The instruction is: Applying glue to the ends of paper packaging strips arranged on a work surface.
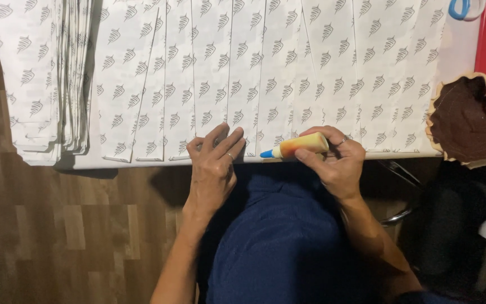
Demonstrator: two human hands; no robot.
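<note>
The right hand [336,163] had its fingers curled round a small yellow-orange glue bottle [302,145], blue nozzle pointing left and hovering just over the near edge of the table [113,164]. The left hand [216,160] lay flat with fingers spread and empty, pressing the bottom edge of the overlapping white patterned paper sheets [243,67]. A stack of the same paper [40,79] sat at the left, a brown paper-lined bowl [468,118] at the right.

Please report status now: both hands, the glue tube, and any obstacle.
Left hand flat, pressing printed paper sheets at table edge. Right hand grips glue tube, blue tip pointing left. Nothing between tip and sheets.
</note>
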